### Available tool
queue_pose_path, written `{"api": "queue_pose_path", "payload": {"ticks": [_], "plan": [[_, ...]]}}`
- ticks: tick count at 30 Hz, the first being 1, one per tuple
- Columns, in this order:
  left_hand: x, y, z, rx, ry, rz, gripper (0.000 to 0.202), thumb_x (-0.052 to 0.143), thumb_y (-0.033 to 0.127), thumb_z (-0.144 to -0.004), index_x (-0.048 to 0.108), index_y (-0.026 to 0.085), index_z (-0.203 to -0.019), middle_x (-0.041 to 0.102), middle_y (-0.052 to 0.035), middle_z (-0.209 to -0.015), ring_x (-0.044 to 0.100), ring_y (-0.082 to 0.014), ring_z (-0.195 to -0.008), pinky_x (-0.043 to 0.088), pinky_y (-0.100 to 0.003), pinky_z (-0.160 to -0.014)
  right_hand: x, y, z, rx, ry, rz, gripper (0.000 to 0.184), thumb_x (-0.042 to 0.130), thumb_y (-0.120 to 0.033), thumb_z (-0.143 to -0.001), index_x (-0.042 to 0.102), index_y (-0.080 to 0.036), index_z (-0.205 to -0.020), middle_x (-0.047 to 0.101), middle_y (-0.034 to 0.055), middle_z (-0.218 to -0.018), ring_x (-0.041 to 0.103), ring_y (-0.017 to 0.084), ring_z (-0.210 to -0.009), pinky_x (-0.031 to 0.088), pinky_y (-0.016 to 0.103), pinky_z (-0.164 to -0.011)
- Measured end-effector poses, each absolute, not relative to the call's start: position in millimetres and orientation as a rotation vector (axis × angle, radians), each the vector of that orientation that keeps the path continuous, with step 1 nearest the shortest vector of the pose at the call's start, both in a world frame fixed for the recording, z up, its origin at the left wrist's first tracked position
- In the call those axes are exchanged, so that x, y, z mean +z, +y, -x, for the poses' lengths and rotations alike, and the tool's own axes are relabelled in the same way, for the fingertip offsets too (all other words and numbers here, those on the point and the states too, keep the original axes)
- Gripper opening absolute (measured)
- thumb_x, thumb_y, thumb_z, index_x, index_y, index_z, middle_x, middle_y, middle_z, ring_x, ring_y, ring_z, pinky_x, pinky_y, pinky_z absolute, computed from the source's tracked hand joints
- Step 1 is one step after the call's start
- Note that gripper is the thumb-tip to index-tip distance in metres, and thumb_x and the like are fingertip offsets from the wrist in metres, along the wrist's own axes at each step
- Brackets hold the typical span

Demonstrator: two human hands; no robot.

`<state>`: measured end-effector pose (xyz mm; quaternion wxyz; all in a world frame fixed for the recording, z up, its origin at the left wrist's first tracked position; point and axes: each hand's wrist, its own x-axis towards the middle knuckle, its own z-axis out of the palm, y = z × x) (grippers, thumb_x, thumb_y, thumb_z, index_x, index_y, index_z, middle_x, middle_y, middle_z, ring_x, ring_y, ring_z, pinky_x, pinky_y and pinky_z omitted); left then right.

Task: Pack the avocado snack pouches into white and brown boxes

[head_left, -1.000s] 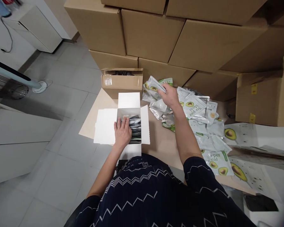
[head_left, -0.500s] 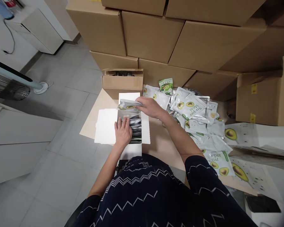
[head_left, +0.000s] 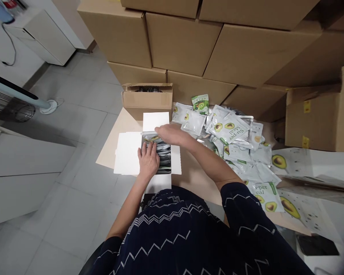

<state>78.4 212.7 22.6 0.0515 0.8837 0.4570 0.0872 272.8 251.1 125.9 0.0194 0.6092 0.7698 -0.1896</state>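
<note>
A white carton point(head_left: 129, 152) stands with its flaps folded out, and a row of packed sachets point(head_left: 164, 157) fills it on edge. My left hand point(head_left: 149, 160) lies over the left part of that row, fingers stretched and slightly spread, touching the sachets' tops. At the carton's far end my right hand point(head_left: 169, 134) grips an avocado-printed sachet point(head_left: 150, 136) by its right side. Most of this sachet is down inside the carton, and the fingertips beneath my right hand are hidden.
To the right lies a heap of white avocado sachets point(head_left: 232, 131) with a green pouch point(head_left: 200, 104) behind it. A small open brown box point(head_left: 147, 100) is beyond the carton. Large brown boxes point(head_left: 183, 42) are stacked at the back. A dark phone-like object point(head_left: 317, 245) lies lower right.
My right hand has moved down and to the left, lowering the sachet from above the carton into its far end. The left hand stays nearly in place.
</note>
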Motion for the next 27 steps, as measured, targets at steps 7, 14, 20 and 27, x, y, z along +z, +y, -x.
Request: {"api": "queue_pose_path", "payload": {"ticks": [7, 14, 20, 27], "plan": [[20, 212, -77, 0.263, 1.386, -2.71, 0.052, 0.036, 0.026, -0.097, 0.049, 0.016, -0.146, 0.05, -0.0104, -0.151, 0.035, -0.0349, -0.145, 0.023, -0.056, -0.119, 94, 265, -255, -0.753, 2.299, -1.768, 0.028, 0.052, -0.01, -0.091, 0.073, -0.01, -0.109, 0.074, 0.019, -0.111, 0.071, 0.026, -0.1, 0.049, 0.029, -0.074], [26, 215, -80, 0.204, 1.385, -2.704, 0.056, 0.036, 0.026, -0.095, 0.043, 0.015, -0.15, 0.043, -0.011, -0.156, 0.032, -0.0359, -0.146, 0.023, -0.059, -0.118, 75, 268, -251, -0.817, 2.233, -1.772, 0.025, 0.052, -0.006, -0.087, 0.076, -0.009, -0.091, 0.076, 0.0186, -0.096, 0.071, 0.025, -0.089, 0.049, 0.029, -0.07], [29, 219, -82, 0.159, 1.344, -2.697, 0.057, 0.036, 0.027, -0.095, 0.043, 0.017, -0.15, 0.047, -0.0103, -0.154, 0.031, -0.0373, -0.147, 0.019, -0.064, -0.117, 70, 268, -286, -1.131, 2.565, -2.129, 0.029, 0.044, -0.022, -0.096, 0.072, -0.015, -0.095, 0.074, 0.0077, -0.094, 0.067, 0.016, -0.083, 0.049, 0.025, -0.075], [26, 218, -81, 0.199, 1.349, -2.675, 0.055, 0.036, 0.026, -0.095, 0.045, 0.017, -0.149, 0.049, -0.0089, -0.152, 0.032, -0.0366, -0.146, 0.017, -0.063, -0.119, 0, 233, -402, -0.581, 1.397, -3.05, 0.048, 0.052, -0.021, -0.089, 0.053, -0.011, -0.137, 0.052, 0.0208, -0.141, 0.05, 0.03, -0.129, 0.041, 0.041, -0.105]]}}
